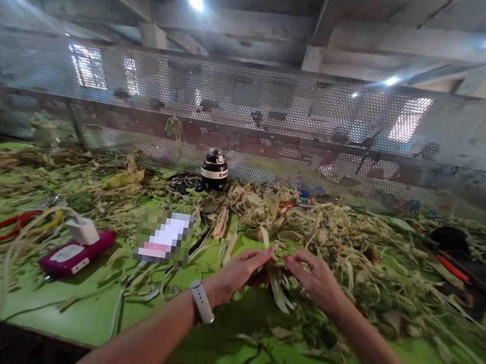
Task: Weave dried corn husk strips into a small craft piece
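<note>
My left hand (243, 273), with a white band on its wrist, is closed with thumb and forefinger pinched on long pale-green leaf strips (280, 294). The strips hang down below its fingers, and one stands up above the fingertips. Just to the right, my right hand (314, 280) is closed too, its fingers curled and its fingertips close to the left thumb. What it pinches, if anything, is too small to make out. Around both hands, dried leaves and stalks (354, 236) lie in a loose heap.
Left on the green table (77, 322) are a phone (167, 236), a magenta power bank (77, 254) with a white charger (84, 230), cables and red-handled scissors (9, 228). A black bottle (214, 171) stands before the perforated metal screen (256, 101). A dark object with a red strip (453, 268) lies right.
</note>
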